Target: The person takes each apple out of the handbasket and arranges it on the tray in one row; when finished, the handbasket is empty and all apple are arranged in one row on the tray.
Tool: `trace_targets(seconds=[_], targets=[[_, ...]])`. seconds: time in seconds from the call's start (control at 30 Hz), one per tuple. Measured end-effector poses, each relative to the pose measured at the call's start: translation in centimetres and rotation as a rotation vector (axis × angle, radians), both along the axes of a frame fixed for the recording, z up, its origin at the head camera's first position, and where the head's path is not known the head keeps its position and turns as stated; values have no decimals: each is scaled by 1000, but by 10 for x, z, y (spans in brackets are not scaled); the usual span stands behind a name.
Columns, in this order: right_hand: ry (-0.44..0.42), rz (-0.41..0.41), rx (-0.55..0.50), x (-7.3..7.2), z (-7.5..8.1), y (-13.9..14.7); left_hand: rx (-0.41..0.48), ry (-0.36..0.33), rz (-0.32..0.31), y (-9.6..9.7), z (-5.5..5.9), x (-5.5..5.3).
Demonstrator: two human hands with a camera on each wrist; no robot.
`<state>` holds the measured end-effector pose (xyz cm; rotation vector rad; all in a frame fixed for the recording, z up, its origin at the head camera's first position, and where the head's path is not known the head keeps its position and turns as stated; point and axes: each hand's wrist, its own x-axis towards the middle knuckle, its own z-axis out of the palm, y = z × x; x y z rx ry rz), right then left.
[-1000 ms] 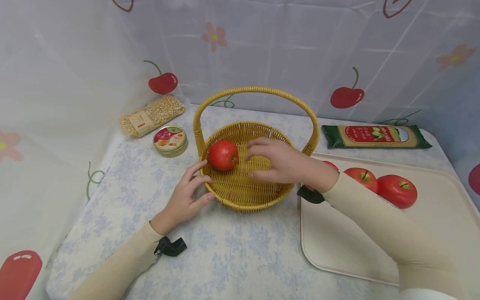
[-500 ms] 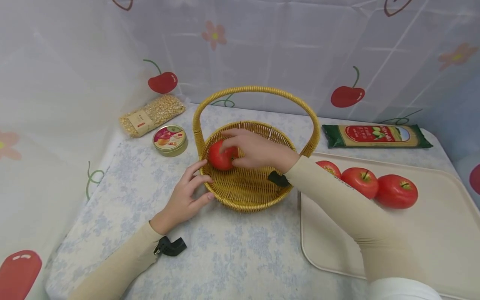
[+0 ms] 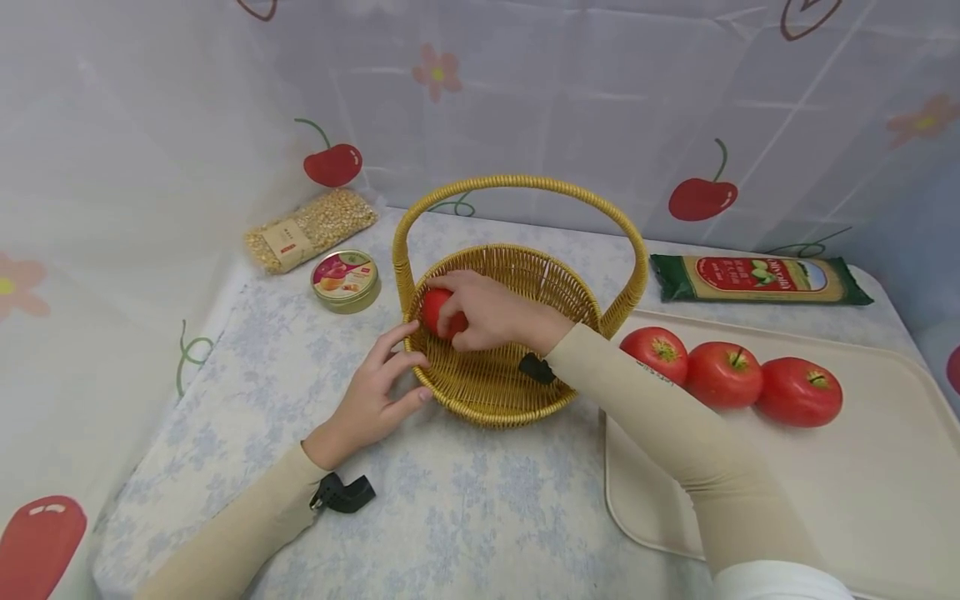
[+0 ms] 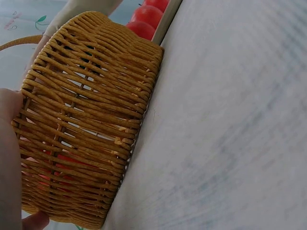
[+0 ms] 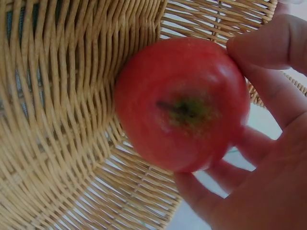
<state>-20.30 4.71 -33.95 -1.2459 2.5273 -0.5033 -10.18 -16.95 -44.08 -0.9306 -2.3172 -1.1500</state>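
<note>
In the head view my right hand [image 3: 491,312] reaches into a yellow wicker basket [image 3: 510,408] with a tall arched handle. It grips a red apple [image 3: 433,310] against the basket's left inner side. The right wrist view shows the thumb and several fingers around this apple [image 5: 192,76], its stem end facing the camera. My left hand [image 3: 367,400] rests at the basket's left rim with its fingers spread, thumb and fingertips touching the wicker. Seen from the left wrist, the basket's outer wall [image 4: 91,120] stands on the cloth, with red showing through the gaps.
A beige tray [image 3: 750,500] on the right bears three red apples [image 3: 726,375] in a row. Behind it lies a green-ended noodle pack [image 3: 757,279]. At the back left are a round tin [image 3: 345,279] and a bag of yellow kernels [image 3: 311,229]. Patterned curtains border the table.
My right hand has moved left inside the basket, from beside the apple to over it, and now grips it. The left hand has stayed at the rim. The view has shifted slightly.
</note>
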Motion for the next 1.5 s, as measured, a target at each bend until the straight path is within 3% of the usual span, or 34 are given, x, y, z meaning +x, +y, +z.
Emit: trace_targets(seconds=[0.13, 0.3, 0.4, 0.6, 1.0, 1.23, 1.5], targets=[[41, -18, 75, 2, 3, 0, -2, 6, 1, 0, 1, 0], [137, -42, 241, 4, 5, -2, -6, 8, 9, 0, 0, 0], [138, -96, 277, 1, 3, -1, -11, 5, 14, -1, 0, 1], [28, -213, 204, -4, -4, 2, -17, 0, 15, -1, 0, 2], [-4, -251, 93, -3, -7, -1, -23, 3, 14, 0, 1, 2], [-77, -303, 24, -4, -9, 0, -21, 7, 16, 0, 1, 1], [-94, -263, -9, -2, -8, 1, -24, 10, 19, 0, 1, 1]])
